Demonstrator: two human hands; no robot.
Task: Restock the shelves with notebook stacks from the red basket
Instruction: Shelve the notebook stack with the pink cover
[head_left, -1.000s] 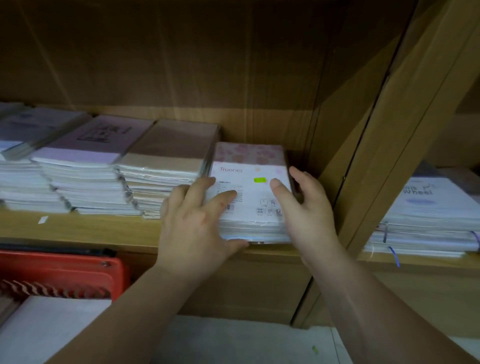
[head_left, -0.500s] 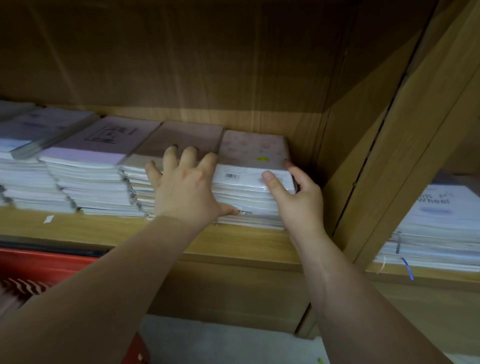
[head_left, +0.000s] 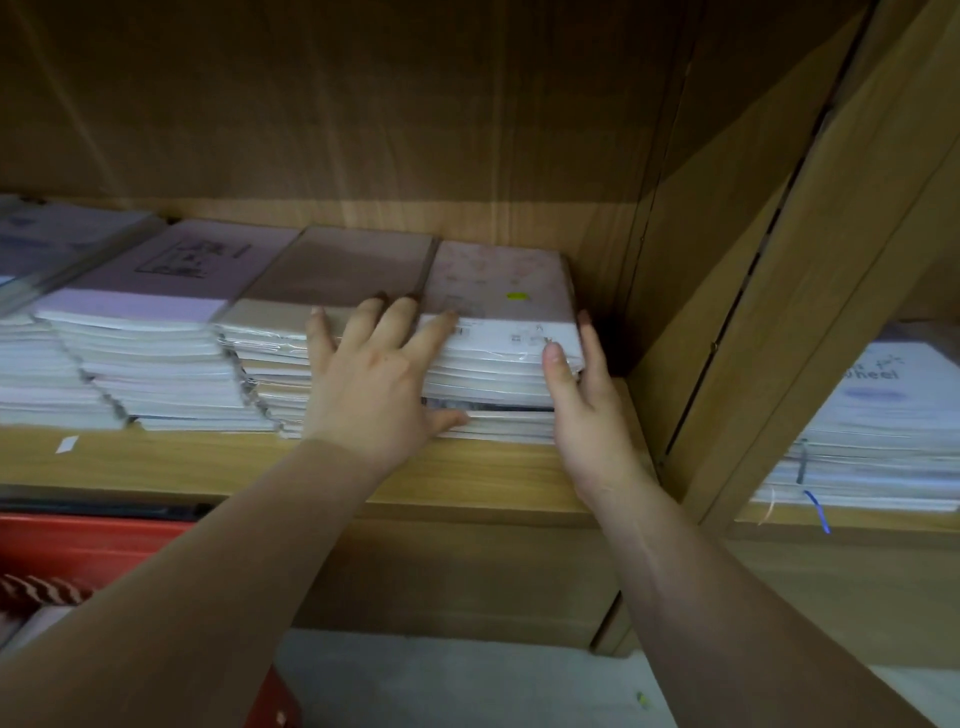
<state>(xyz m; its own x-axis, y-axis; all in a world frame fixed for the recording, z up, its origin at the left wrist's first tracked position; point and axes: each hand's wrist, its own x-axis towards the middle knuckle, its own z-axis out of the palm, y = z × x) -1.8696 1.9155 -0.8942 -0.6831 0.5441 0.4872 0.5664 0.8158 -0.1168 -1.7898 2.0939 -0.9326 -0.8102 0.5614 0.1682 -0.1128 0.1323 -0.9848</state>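
Left hand: grip released, fingers spread and nearly straight, laid over the front top edge where the beige stack meets the pink stack; the thumb is pressed against the pink stack's lower front. Right hand: grip likewise unclenched, thumb laid flat up the pink stack's front right corner, fingers extended along its right side and largely lost in shadow. Both forearms are stretched up and forward from the bottom of the view. Pink stack: seated on the shelf at the right end of the compartment, just beside the side panel and close against the beige stack; a yellow-green sticker is borne on its top cover. Lilac stack: set left of the beige one. Red basket: lower left, cut off by the frame and partly covered by the left forearm, contents hard to make out. Far stack: next compartment, print blurred.
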